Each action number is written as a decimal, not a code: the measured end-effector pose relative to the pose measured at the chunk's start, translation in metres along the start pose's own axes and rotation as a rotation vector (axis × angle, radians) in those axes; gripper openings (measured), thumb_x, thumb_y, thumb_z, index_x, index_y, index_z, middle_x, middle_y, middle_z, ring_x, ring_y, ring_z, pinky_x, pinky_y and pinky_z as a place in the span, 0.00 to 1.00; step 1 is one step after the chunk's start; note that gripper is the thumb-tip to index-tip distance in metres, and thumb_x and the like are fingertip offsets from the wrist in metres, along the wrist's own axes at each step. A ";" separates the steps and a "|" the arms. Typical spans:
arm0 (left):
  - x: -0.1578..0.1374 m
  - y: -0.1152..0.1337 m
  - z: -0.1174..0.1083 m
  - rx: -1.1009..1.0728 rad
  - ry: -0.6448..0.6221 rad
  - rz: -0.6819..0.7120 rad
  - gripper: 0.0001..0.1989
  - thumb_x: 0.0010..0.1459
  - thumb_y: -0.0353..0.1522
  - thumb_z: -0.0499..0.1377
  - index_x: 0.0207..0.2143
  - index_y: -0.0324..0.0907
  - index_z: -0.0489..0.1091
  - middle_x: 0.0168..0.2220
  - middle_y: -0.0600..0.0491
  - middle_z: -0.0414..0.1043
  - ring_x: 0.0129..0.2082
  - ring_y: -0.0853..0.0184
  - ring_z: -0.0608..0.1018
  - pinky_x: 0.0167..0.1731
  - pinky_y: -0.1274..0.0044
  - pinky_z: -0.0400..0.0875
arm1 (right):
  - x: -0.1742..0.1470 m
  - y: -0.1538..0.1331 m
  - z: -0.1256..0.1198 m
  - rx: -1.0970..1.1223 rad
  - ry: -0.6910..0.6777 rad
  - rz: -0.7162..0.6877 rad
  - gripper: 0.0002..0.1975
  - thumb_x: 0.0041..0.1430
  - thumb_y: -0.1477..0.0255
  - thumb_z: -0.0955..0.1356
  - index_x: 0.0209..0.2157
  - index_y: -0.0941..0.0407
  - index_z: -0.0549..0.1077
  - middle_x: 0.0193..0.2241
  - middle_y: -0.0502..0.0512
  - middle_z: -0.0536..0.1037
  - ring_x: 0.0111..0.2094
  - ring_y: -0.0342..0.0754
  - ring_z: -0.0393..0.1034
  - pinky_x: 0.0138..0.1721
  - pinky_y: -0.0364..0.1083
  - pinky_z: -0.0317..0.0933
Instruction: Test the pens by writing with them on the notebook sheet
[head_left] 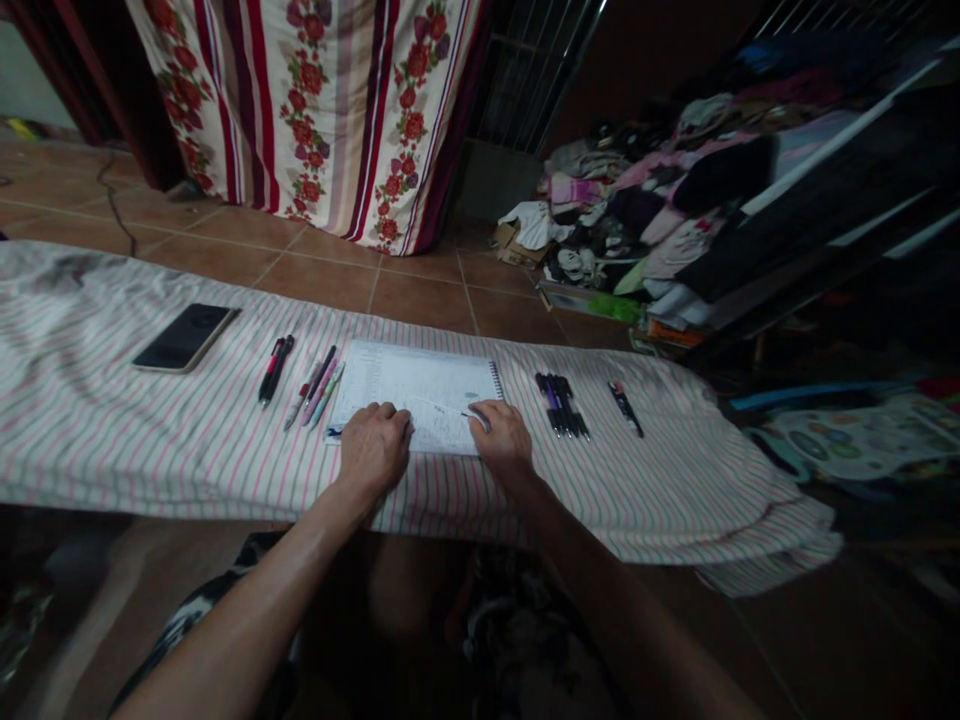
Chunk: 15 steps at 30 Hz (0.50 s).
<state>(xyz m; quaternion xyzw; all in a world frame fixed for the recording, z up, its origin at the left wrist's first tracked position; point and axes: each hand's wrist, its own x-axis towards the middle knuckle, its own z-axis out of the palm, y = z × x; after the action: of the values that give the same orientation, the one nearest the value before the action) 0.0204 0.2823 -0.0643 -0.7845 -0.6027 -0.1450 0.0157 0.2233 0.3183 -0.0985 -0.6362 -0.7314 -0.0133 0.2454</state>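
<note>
A spiral notebook [420,375] lies open on the striped cloth, its coil on the right and its page covered with faint writing. My left hand [375,440] rests on the notebook's lower left part with fingers curled; what is under them, if anything, is hidden. At the lower right of the page, my right hand [504,437] is closed around a slim, pale pen [474,415] whose thin end points left across the paper. Several pens [315,390] lie just left of the notebook. To its right is a row of several dark pens [562,405].
Striped cloth [465,510] covers the low table. A phone [184,338] lies at the left, near dark and red pens [276,370]. Another pen [625,408] lies far right. Beyond are a floral curtain [307,110], tiled floor [330,280] and a clothes heap [637,190].
</note>
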 end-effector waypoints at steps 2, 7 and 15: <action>0.000 0.000 0.000 0.000 -0.007 0.003 0.14 0.60 0.34 0.45 0.31 0.42 0.69 0.30 0.50 0.69 0.34 0.62 0.69 0.33 0.72 0.59 | -0.001 -0.001 0.000 0.012 0.008 -0.009 0.12 0.53 0.73 0.63 0.38 0.57 0.74 0.37 0.56 0.74 0.41 0.51 0.63 0.44 0.47 0.57; 0.001 0.001 0.000 -0.004 -0.013 0.017 0.14 0.60 0.32 0.45 0.31 0.41 0.69 0.31 0.49 0.69 0.35 0.61 0.67 0.34 0.72 0.60 | -0.002 -0.012 -0.004 0.073 0.045 -0.038 0.11 0.53 0.73 0.63 0.37 0.56 0.74 0.37 0.56 0.73 0.41 0.50 0.63 0.44 0.48 0.58; 0.003 0.000 -0.001 -0.029 -0.010 0.016 0.15 0.53 0.25 0.49 0.43 0.43 0.67 0.35 0.48 0.65 0.38 0.61 0.64 0.36 0.72 0.62 | 0.000 -0.034 -0.008 0.187 0.065 -0.084 0.10 0.54 0.73 0.62 0.35 0.55 0.74 0.37 0.55 0.73 0.40 0.49 0.64 0.43 0.47 0.59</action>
<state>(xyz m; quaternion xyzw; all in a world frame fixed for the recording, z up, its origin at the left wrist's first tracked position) 0.0213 0.2851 -0.0624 -0.7902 -0.5943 -0.1496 0.0024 0.1943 0.3095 -0.0817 -0.5787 -0.7470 0.0243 0.3265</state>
